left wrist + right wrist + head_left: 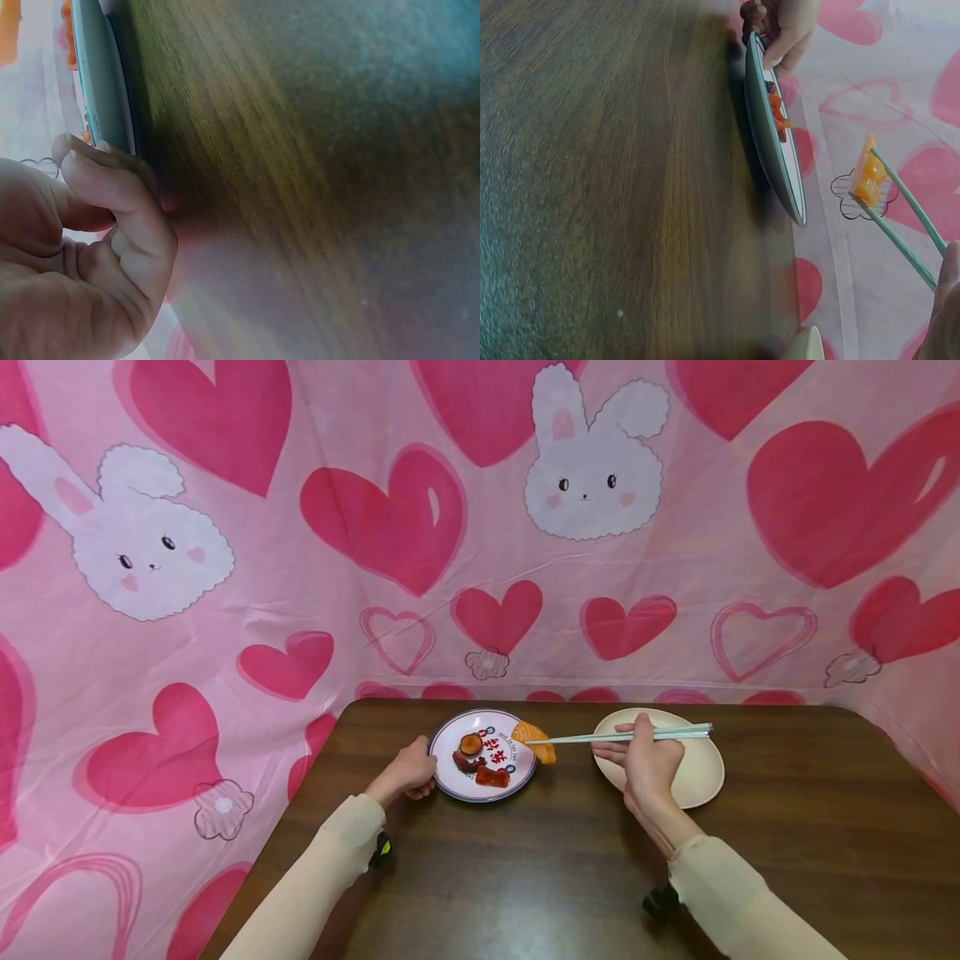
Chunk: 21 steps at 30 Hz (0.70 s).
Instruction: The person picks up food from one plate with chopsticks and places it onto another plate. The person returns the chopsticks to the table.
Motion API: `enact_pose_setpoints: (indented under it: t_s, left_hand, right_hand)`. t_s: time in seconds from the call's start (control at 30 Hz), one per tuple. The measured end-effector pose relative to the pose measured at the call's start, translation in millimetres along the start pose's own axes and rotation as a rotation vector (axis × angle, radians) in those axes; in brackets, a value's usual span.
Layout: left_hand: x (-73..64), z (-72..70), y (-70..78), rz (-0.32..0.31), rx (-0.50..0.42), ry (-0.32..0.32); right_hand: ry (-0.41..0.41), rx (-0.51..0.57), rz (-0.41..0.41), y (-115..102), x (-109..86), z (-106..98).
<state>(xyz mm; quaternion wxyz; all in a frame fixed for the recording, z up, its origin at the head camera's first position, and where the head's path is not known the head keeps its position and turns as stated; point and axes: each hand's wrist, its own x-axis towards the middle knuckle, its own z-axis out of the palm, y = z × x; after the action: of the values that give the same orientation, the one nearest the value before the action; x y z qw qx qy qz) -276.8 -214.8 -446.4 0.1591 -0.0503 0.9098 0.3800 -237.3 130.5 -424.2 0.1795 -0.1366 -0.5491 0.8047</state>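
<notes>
My left hand pinches the left rim of a white plate with a blue edge and red characters; in the right wrist view its thumb lies over the rim. On that plate are a round brown food piece, a dark curled piece and a glossy red-brown block. My right hand holds a pair of pale green chopsticks. Between their tips is an orange, white-striped slice like salmon, raised above the table and overlapping the plate's right rim in the head view.
A cream plate stands on the right, partly hidden behind my right hand. Both plates are toward the far side of the dark wooden table. Behind and left of it hangs a pink cloth with hearts and rabbits.
</notes>
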Motion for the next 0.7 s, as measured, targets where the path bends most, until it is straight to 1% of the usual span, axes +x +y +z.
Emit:
enact_pose_setpoints:
  t_s: [0.27, 0.53, 0.7]
  left_hand:
    - [-0.7, -0.5, 1.0, -0.004, 0.001, -0.001]
    - [-0.7, -0.2, -0.8, -0.002, -0.004, -0.002]
    - [-0.9, -1.0, -0.5, 0.004, -0.005, -0.003]
  right_hand:
    - [-0.007, 0.013, -0.004, 3.8, 1.2, 3.1]
    - [-0.018, -0.043, 0.022, 8.6, 1.1, 7.0]
    - [-0.019, -0.047, 0.025, 11.4, 1.2, 11.1]
